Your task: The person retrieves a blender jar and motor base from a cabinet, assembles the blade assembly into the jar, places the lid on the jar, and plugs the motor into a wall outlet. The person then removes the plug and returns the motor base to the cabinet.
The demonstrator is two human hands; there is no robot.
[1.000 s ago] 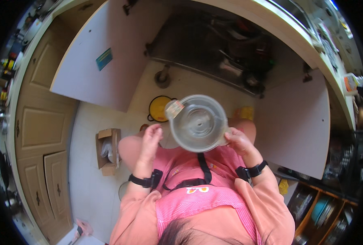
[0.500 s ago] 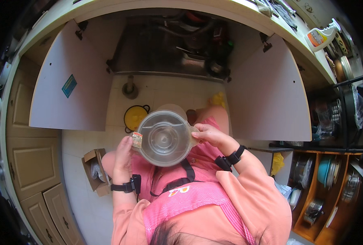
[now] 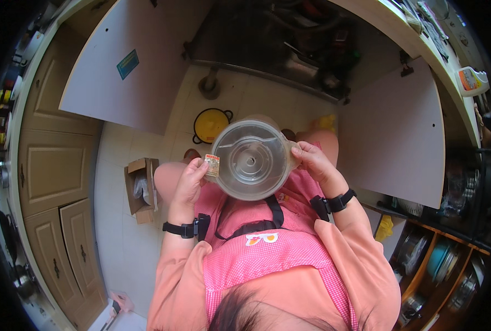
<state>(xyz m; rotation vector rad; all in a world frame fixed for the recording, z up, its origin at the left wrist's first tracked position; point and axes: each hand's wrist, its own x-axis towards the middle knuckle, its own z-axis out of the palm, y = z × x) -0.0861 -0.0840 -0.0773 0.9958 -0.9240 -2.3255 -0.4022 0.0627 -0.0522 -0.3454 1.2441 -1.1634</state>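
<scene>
A round clear plastic tub with side grips is in front of my lap, its circular top facing up. My left hand is closed on its left grip, next to a small paper label stuck there. On the opposite side, the thumb and fingers of my right hand pinch the right grip. Beyond the tub, a yellow pot with dark handles sits on the tiled floor. What the tub contains, if anything, I cannot make out.
Ahead, a low cupboard stands with its left door and right door swung out on either side. A grey mortar is by the cupboard's base. An opened cardboard box lies at left; wooden shelves with pans are at right.
The view has turned and shifted, so the cupboard and floor things appear tilted and displaced. Both hands keep hold of the tub, which looks much the same.
</scene>
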